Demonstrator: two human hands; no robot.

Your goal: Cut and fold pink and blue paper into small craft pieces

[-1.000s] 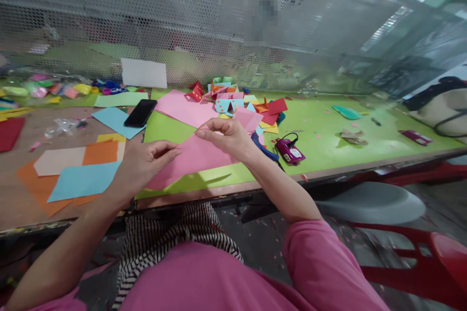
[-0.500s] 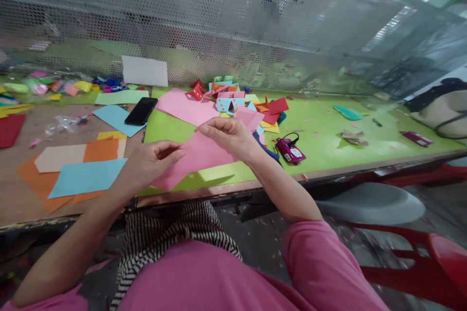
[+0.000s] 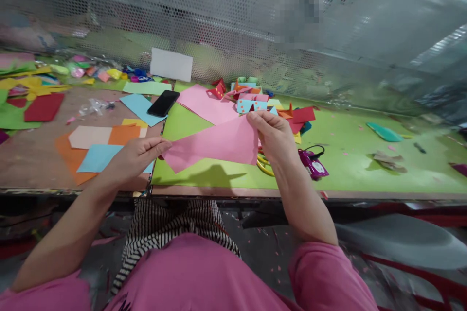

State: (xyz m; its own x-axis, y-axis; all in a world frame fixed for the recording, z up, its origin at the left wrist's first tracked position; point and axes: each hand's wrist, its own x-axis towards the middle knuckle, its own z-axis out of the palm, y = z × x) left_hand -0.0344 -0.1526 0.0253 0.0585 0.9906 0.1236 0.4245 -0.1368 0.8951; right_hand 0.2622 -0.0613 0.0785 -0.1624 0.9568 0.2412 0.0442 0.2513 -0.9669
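- Pink rectangular sheet of thin paper (image 3: pixel 215 143) is the thing in play, stretched out between both hands above the near edge of the table, dropping a shadow on the bright green covering (image 3: pixel 197 175) below.
- Left hand (image 3: pixel 140 153): thumb and fingers pinched tight on the sheet's left end, right at a corner.
- Right hand (image 3: pixel 275 136): also pinching, thumb and fingertips closed on the far right corner.
- Some curved yellow plastic-looking loop (image 3: pixel 265 167) pokes out between the sheet and the right wrist, can't tell what it belongs to.
- Just right of that wrist sits a shiny purple box with a black cord (image 3: pixel 315 166).
- Far side, past the sheet: a larger flat pink paper (image 3: pixel 204 104), with a jumble of folded multicoloured paper pieces (image 3: pixel 251 105) to its right.
- Over left, a black phone (image 3: pixel 163 103) lies partly on a light blue paper (image 3: pixel 136 108).
- Nearer, another light blue sheet (image 3: pixel 98 156) overlaps orange paper (image 3: pixel 69 155) by the left hand.
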